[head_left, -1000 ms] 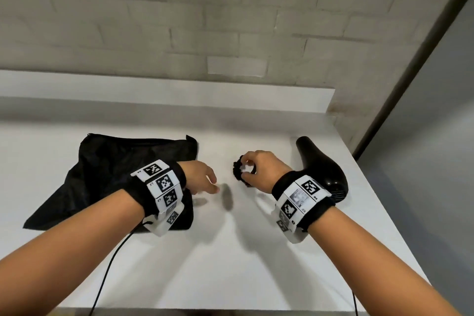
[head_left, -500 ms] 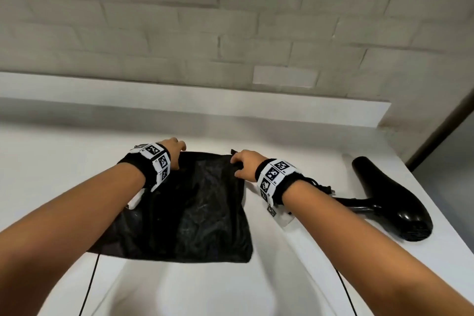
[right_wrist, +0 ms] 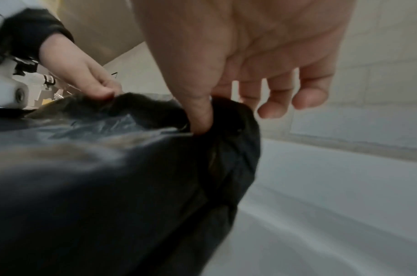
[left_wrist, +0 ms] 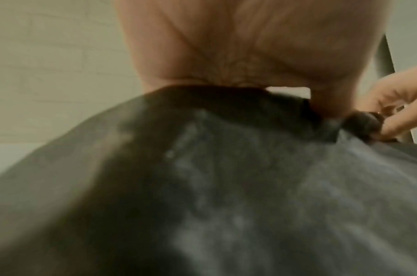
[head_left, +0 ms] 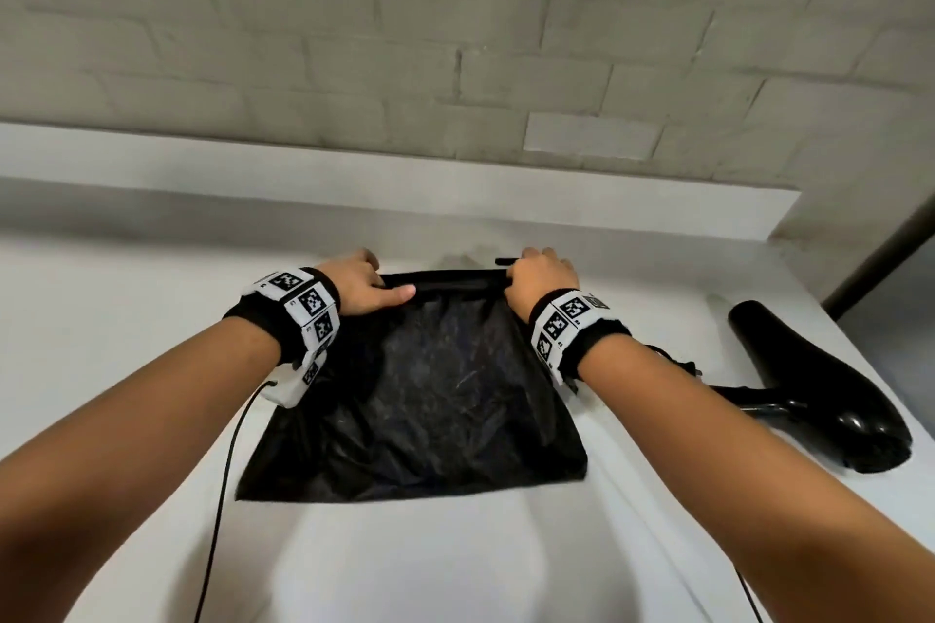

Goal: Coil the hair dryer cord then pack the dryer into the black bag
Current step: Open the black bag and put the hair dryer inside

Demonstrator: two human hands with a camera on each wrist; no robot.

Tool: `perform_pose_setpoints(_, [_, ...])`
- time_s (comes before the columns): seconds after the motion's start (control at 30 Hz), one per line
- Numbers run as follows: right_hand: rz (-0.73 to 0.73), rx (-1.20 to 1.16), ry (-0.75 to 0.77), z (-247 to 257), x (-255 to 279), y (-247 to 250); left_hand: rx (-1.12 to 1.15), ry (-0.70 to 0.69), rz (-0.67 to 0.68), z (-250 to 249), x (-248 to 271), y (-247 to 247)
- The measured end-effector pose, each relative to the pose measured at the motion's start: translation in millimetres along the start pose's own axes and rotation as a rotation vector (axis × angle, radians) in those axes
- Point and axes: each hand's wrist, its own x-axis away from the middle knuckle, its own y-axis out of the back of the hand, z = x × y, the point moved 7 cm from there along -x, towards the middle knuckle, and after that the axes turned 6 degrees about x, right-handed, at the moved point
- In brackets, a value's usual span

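Observation:
The black bag lies flat on the white table in front of me, its mouth at the far edge. My left hand pinches the left end of the bag's rim. My right hand pinches the right end; in the right wrist view its thumb is tucked into the rim of the bag. The left wrist view shows the bag under my left hand. The black hair dryer lies on the table to the right, beyond my right forearm, with its coiled cord beside the handle.
A pale brick wall rises behind a low white ledge at the table's back. The table's right edge runs just past the dryer. Thin black sensor cables hang from my wrist bands.
One second ago my right hand held the coiled cord near the dryer. Both hands moved to the bag, took its far rim, and now hold it a little farther forward.

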Motion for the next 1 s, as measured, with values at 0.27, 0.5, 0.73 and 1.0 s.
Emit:
perform_pose_setpoints(0.27, [-0.052,-0.412,-0.221,-26,31,35,-0.119,0.084,0.066,-27,18,-4])
perform_pose_setpoints(0.5, [-0.226,-1.238,-0.437,-56,34,41,-0.253,0.001,-0.489,-47,33,30])
perform_pose_setpoints(0.73, [-0.396,-0.877,-0.39,-86,48,52,0.132,-0.218,-0.655,-60,56,63])
perform_pose_setpoints(1.0, [-0.305,-1.12,-0.412,-77,56,33,0.04,-0.006,-0.325,-55,24,29])
